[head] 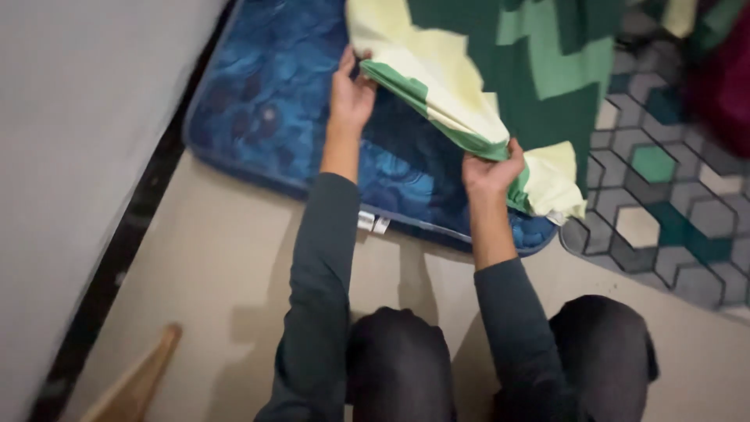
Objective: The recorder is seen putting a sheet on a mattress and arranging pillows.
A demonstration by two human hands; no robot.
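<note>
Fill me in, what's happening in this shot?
A person kneels on a pale floor. The left hand and the right hand each grip an edge of a green and cream patterned cloth, held bunched above a blue mattress. A hexagon-patterned rug lies to the right.

Home floor, blue mattress (266, 101), patterned rug (672, 227)

We see a moderately lit indoor scene, light falling from above, with soft shadows on the floor (234, 258) beneath the arms. Slight motion blur softens everything we view.
</note>
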